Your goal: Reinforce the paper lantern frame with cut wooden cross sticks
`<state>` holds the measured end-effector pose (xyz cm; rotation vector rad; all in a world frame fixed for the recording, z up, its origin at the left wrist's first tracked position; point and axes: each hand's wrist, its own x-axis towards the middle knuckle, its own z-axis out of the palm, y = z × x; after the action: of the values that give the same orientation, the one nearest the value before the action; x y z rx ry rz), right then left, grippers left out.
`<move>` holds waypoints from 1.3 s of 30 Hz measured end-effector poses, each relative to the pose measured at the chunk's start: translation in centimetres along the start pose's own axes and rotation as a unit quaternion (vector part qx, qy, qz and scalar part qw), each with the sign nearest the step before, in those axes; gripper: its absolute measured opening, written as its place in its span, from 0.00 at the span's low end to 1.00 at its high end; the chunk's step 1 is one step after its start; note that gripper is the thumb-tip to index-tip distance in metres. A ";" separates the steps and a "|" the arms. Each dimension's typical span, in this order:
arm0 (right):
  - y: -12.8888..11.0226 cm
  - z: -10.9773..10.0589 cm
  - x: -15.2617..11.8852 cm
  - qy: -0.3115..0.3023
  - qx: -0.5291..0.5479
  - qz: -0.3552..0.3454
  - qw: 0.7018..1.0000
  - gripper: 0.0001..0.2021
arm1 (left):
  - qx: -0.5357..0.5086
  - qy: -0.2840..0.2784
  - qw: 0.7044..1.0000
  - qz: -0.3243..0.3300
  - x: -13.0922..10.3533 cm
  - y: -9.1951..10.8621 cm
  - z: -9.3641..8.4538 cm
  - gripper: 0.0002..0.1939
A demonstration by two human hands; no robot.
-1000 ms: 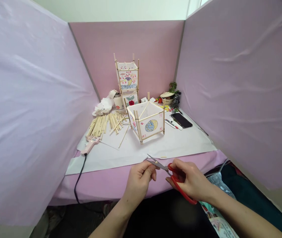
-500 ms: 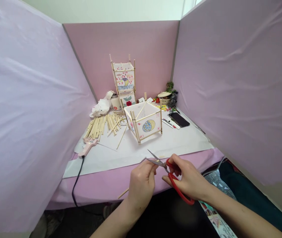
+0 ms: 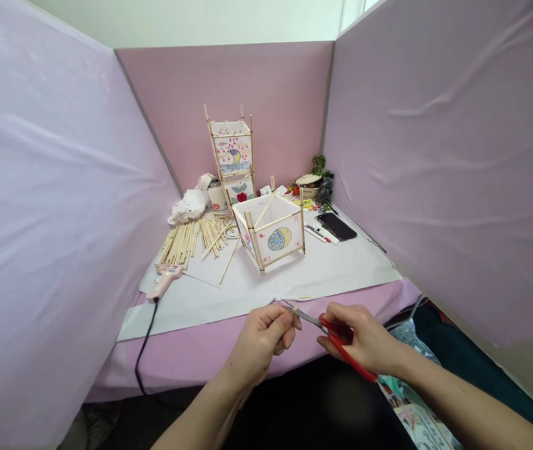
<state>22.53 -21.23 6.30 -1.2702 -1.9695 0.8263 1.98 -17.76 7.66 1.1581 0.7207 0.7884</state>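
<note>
My right hand [image 3: 360, 337] grips the red handles of the scissors [image 3: 348, 353], whose blades point left and are nearly closed. My left hand [image 3: 266, 334] is closed at the blade tips, its thumb and fingers pinching something small and pale, mostly hidden by the fingers. Beyond my hands, a square lantern frame [image 3: 276, 240] of wooden sticks and white panels stands on the white sheet [image 3: 191, 312]; its front panel shows a blue and yellow moon. Behind it rises a taller stick lantern [image 3: 233, 150] with flower pictures.
Many wooden sticks [image 3: 182, 244] lie at the left, near a pink glue gun [image 3: 164, 281] with a black cord. On the right are a black phone [image 3: 336, 226], pens [image 3: 318, 234] and a lidded pot [image 3: 309, 186]. Draped panels enclose both sides.
The scissor blades have come from open to nearly closed. My left hand has turned, and the stick end that showed below it is out of sight. My right hand has shifted slightly right.
</note>
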 end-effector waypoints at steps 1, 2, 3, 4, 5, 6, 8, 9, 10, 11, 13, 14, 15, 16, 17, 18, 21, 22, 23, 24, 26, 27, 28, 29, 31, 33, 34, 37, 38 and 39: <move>0.2 0.0 -0.1 -0.002 0.006 -0.002 1.000 0.15 | -0.004 -0.002 1.000 -0.006 0.0 0.1 0.1 0.16; 0.3 0.0 -0.1 -0.002 0.011 -0.002 1.000 0.15 | -0.003 -0.002 1.000 -0.006 0.1 0.1 0.1 0.16; 0.5 0.0 -0.1 0.001 0.014 0.001 1.000 0.15 | 0.006 0.004 1.000 -0.001 0.2 0.0 0.2 0.15; 0.6 0.0 -0.1 0.006 0.017 0.008 1.000 0.15 | 0.027 0.014 0.999 0.010 0.3 -0.1 0.3 0.14; 0.7 0.1 0.0 0.012 0.020 0.019 1.000 0.15 | 0.058 0.033 0.997 0.027 0.4 -0.2 0.4 0.14; 0.8 0.2 0.0 0.019 0.023 0.032 0.999 0.15 | 0.096 0.057 0.993 0.048 0.4 -0.4 0.5 0.13; 0.9 0.5 0.1 0.033 0.027 0.054 0.998 0.15 | 0.178 0.109 0.974 0.086 0.5 -0.7 0.7 0.12; 0.9 0.6 0.1 0.037 0.029 0.062 0.997 0.15 | 0.212 0.128 0.964 0.100 0.5 -0.9 0.7 0.12; 0.9 0.7 0.1 0.040 0.029 0.069 0.996 0.15 | 0.240 0.142 0.954 0.111 0.5 -1.0 0.8 0.12; 0.8 0.7 0.2 0.040 0.027 0.075 0.996 0.15 | 0.261 0.151 0.946 0.118 0.5 -1.2 0.8 0.12; 0.4 0.7 0.1 0.039 0.018 0.085 0.995 0.14 | 0.295 0.151 0.936 0.119 0.4 -1.5 0.9 0.12; 0.2 0.7 0.1 0.039 0.011 0.089 0.995 0.14 | 0.311 0.145 0.932 0.120 0.4 -1.7 0.9 0.12; -0.1 0.7 0.1 0.039 0.004 0.092 0.995 0.14 | 0.328 0.138 0.927 0.122 0.3 -1.8 1.0 0.11; -0.4 0.6 0.1 0.040 -0.002 0.092 0.995 0.13 | 0.345 0.132 0.921 0.126 0.3 -2.0 1.1 0.11; -0.7 0.6 0.0 0.040 -0.006 0.092 0.995 0.13 | 0.361 0.129 0.914 0.132 0.3 -2.1 1.2 0.10; -0.9 0.6 0.0 0.043 -0.007 0.091 0.995 0.13 | 0.372 0.128 0.909 0.138 0.2 -2.2 1.2 0.10; -1.2 0.7 -0.1 0.048 -0.010 0.086 0.995 0.13 | 0.356 0.120 0.917 0.133 0.2 -2.0 1.4 0.09; -1.2 0.7 -0.2 0.049 -0.013 0.083 0.995 0.13 | 0.334 0.109 0.928 0.123 0.2 -1.8 1.4 0.10; -1.1 0.7 -0.2 0.048 -0.017 0.080 0.995 0.12 | 0.307 0.096 0.940 0.110 0.2 -1.6 1.3 0.11; -0.9 0.7 -0.3 0.045 -0.020 0.077 0.996 0.13 | 0.279 0.082 0.952 0.095 0.2 -1.4 1.2 0.12; -0.6 0.6 -0.5 0.039 -0.023 0.068 0.997 0.13 | 0.230 0.055 0.969 0.067 0.3 -0.9 1.1 0.13; -0.5 0.4 -0.7 0.035 -0.020 0.064 0.997 0.13 | 0.210 0.042 0.975 0.055 0.3 -0.8 1.0 0.14; -0.4 0.3 -0.8 0.031 -0.015 0.060 0.998 0.13 | 0.189 0.029 0.981 0.043 0.3 -0.6 0.9 0.14; -0.3 0.2 -0.9 0.026 -0.009 0.057 0.998 0.13 | 0.167 0.015 0.985 0.032 0.3 -0.5 0.8 0.15; -0.2 -0.1 -1.0 0.016 0.006 0.054 0.998 0.13 | 0.119 -0.009 0.993 0.006 0.4 -0.4 0.8 0.15; 0.0 -0.3 -0.9 0.013 0.022 0.059 0.998 0.13 | 0.093 -0.009 0.996 -0.003 0.5 -0.5 0.9 0.15; 0.1 -0.3 -0.9 0.017 0.030 0.064 0.997 0.13 | 0.098 0.001 0.995 0.003 0.5 -0.5 1.0 0.15; 0.6 -0.1 -0.5 0.031 0.054 0.082 0.995 0.13 | 0.174 0.054 0.982 0.056 0.6 -0.5 1.3 0.13; 0.8 0.0 -0.5 0.034 0.057 0.086 0.994 0.13 | 0.207 0.076 0.972 0.077 0.7 -0.6 1.4 0.12; 0.9 0.1 -0.4 0.036 0.056 0.089 0.994 0.13 | 0.239 0.095 0.962 0.094 0.7 -0.6 1.4 0.11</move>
<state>23.05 -21.31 5.50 -1.4032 -1.7466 0.9490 3.62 -17.99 7.37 1.6186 1.0077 0.9219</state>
